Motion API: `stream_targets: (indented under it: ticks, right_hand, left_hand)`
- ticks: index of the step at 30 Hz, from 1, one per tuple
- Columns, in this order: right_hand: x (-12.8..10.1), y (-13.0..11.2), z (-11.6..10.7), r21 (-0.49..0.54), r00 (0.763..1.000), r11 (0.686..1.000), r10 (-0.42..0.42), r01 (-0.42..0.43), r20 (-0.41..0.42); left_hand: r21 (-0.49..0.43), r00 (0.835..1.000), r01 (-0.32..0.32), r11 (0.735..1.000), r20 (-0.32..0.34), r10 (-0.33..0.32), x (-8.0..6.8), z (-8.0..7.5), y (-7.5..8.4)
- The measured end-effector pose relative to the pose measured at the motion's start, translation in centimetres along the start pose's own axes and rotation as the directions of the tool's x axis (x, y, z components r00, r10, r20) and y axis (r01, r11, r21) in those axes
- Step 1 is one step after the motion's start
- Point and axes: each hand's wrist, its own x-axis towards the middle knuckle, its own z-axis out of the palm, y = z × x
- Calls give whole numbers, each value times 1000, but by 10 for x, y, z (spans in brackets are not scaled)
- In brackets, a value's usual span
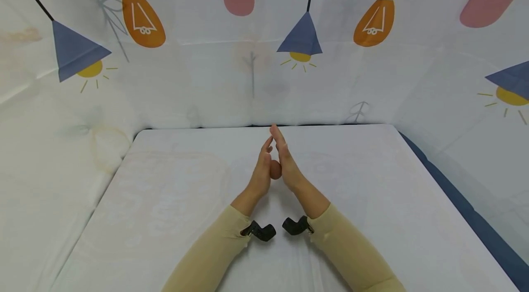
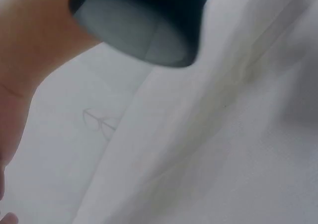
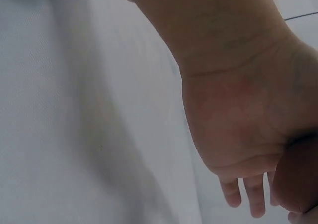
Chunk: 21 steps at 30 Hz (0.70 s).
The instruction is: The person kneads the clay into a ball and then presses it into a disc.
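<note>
A reddish-brown ball (image 1: 275,170) sits between the palms of both hands, over the middle of the table. The left hand (image 1: 261,175) touches its left side and the right hand (image 1: 289,170) its right side. Fingers on both hands are straight and point up and away, with the fingertips meeting above the ball. In the right wrist view, the ball (image 3: 297,178) lies against the open palm of the right hand (image 3: 233,119), partly cut off by the frame edge. Only the wrist and edge of the left hand (image 2: 12,114) show in the left wrist view.
A white-covered table (image 1: 186,200) spreads under the forearms. Black wrist-worn pieces (image 1: 263,231) stick out inward from both sleeves. Behind the table hangs a white cloth (image 1: 198,81) printed with lamps and bulbs. A dark cup-shaped piece (image 2: 139,28) fills the top of the left wrist view.
</note>
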Motion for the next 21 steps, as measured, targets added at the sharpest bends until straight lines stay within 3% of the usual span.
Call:
stream_targets:
  ticks: [7,10,17,21]
  right_hand:
    - [6,3,-12,-48,999,998,27,-29,-28]
    - [7,8,-15,-68,999,997,39,-40,-24]
    - [3,18,-12,9,998,998,62,-63,29]
    - [0,21,-6,0,999,1000,25,-25,34]
  left_hand:
    - [-91,990,4,996,141,9,-8,3,8]
    - [-126,986,-13,992,166,33,-10,3,8]
    - [-193,982,-141,971,98,162,-5,2,14]
    - [-155,988,-145,977,39,153,-2,0,15]
